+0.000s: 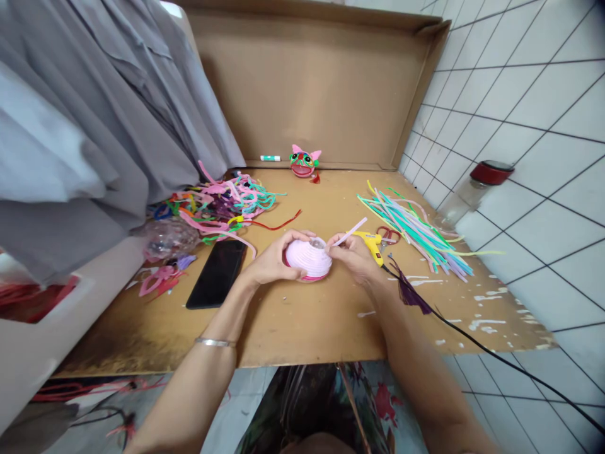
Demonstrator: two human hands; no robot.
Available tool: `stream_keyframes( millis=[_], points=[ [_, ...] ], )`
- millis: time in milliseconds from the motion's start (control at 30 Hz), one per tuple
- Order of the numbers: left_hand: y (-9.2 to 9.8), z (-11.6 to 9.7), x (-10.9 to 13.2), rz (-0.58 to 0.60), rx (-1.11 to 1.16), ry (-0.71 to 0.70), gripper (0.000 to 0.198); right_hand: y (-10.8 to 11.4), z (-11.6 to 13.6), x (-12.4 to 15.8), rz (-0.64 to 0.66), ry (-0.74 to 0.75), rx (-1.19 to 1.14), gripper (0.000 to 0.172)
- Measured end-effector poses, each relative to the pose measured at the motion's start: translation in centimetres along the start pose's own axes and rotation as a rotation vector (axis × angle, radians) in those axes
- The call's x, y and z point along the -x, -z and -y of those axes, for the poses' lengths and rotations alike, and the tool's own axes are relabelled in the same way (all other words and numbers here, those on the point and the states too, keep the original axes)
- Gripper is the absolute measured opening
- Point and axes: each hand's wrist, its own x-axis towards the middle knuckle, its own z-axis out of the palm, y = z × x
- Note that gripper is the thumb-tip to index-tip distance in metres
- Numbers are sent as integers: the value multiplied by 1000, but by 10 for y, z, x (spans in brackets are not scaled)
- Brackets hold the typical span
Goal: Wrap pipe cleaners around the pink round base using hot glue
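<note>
My left hand [275, 260] is wrapped round the left side of a rounded form covered in pale pink pipe cleaner [307, 257]. The form has a darker pink lower edge and a clear, shiny opening at its top. Close against its right side, my right hand [352, 255] pinches a pale pink pipe cleaner strip [353, 228], whose free end sticks up to the right. Just beyond the right hand lies a yellow hot glue gun [371, 244], with red-handled scissors [388, 235] beside it.
Pipe cleaners [416, 230] lie bundled at right, near a glass jar [466, 195]. A tangled pile [231, 195] and black phone [217, 274] are at left. A small eared figure [303, 162] and glue stick [270, 158] stand at the back. A black cord [501, 353] crosses the right edge.
</note>
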Motion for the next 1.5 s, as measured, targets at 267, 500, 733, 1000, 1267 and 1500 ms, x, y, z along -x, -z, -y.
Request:
stream_keyframes(
  millis=[267,500,733,1000,1267,1500],
  points=[
    [0,-1,0,27,-11,-27,58,0,0,0,35,9,44,17],
    [-1,-1,1,39,-1,-19,55,2,-2,-1,54,10,69,17],
    [-5,-2,2,-30,22,6,40,2,-3,0,74,3,85,18],
    [-26,-3,-2,-309,110,25,32,-5,0,5,33,41,110,14],
    [-34,-3,-4,-409,130,56,26,-10,0,8,11,76,141,13],
    [-33,-4,-4,-399,134,48,19,-10,-1,7,13,58,127,13]
  ],
)
